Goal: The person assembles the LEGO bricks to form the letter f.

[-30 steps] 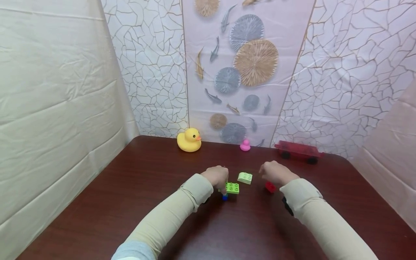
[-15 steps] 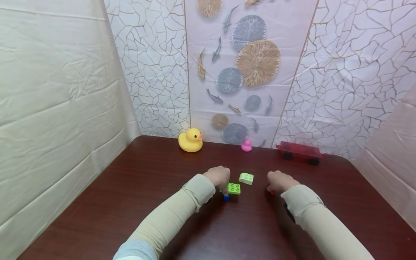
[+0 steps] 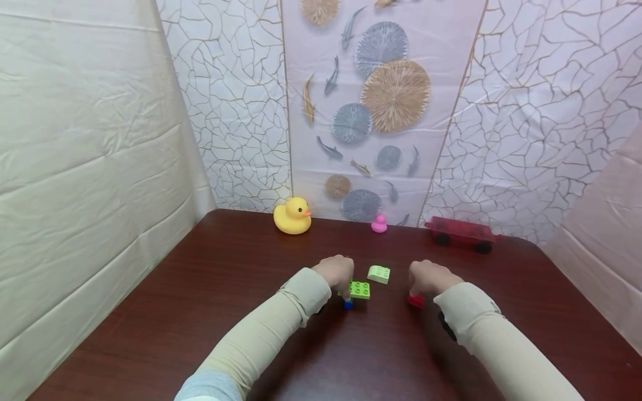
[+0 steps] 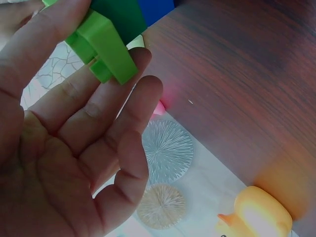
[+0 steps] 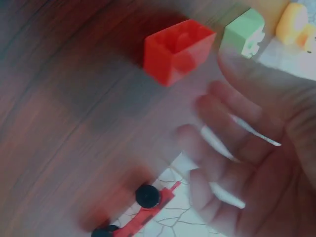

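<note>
My left hand (image 3: 337, 274) pinches a bright green plate-like toy brick (image 4: 106, 47) between thumb and fingers. Under it are a dark green brick (image 4: 121, 17) and a blue brick (image 4: 157, 11), forming one stack just above or on the table. To the right, my right hand (image 3: 426, 277) hovers close to a red toy brick (image 5: 178, 51), its fingers (image 5: 217, 113) loosely bent with nothing between them. The red brick lies on the table with its hollow underside showing. Between the hands lies a pale green brick (image 3: 379, 274) with a curved end.
On the table's (image 3: 241, 267) far edge stand a yellow rubber duck (image 3: 292, 216), a small pink duck (image 3: 379, 224) and a red toy wagon (image 3: 462, 234) with black wheels. A patterned cloth (image 3: 351, 167) hangs behind them.
My right hand came down over the red brick, then eased off it. The brick has turned and sits slightly nearer. My left hand keeps its hold on the stack.
</note>
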`<state>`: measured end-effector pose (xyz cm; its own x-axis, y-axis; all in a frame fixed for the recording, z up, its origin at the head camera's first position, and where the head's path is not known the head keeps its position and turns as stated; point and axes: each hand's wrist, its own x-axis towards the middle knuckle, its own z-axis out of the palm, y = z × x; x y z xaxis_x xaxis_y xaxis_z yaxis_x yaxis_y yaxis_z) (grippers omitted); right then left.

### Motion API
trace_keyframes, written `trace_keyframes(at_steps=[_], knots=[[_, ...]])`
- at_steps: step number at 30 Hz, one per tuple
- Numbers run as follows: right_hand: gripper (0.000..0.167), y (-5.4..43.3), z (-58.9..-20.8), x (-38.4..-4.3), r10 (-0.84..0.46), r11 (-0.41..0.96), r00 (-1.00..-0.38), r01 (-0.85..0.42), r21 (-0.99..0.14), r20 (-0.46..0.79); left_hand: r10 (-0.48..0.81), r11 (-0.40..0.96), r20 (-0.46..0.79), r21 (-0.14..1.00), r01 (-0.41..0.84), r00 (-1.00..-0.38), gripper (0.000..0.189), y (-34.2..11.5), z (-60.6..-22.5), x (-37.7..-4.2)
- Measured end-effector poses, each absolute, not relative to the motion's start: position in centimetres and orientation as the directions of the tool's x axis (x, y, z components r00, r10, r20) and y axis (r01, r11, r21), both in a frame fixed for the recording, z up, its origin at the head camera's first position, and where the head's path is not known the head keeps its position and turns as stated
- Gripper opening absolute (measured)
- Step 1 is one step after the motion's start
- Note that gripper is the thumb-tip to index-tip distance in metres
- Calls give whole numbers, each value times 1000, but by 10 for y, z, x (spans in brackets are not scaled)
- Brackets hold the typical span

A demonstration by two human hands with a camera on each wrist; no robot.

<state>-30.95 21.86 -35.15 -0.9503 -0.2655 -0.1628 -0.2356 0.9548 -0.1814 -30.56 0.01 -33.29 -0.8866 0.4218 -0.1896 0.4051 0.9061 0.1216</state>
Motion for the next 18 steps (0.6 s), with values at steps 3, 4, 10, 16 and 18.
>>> trace_keyframes(at_steps=[3, 4, 10, 16, 18], knots=[[22, 222, -355, -305, -255, 957, -941, -214, -196, -222, 421, 906, -184, 121, 405, -888, 22, 0, -333, -306], [23, 222, -356, -303, -258, 957, -938, -214, -198, -233, 423, 906, -184, 121, 407, -887, 22, 0, -333, -306], [23, 214, -360, -299, -286, 950, -934, -246, -192, -216, 423, 906, -179, 125, 405, -888, 22, 0, -334, -307], [27, 201, -360, -296, -315, 944, -933, -291, -153, -172, 421, 906, -177, 127, 404, -889, 22, -1, -334, -306], [27, 197, -358, -295, -323, 942, -931, -298, -155, -169, 425, 904, -178, 131, 406, -888, 22, -1, -334, -306]])
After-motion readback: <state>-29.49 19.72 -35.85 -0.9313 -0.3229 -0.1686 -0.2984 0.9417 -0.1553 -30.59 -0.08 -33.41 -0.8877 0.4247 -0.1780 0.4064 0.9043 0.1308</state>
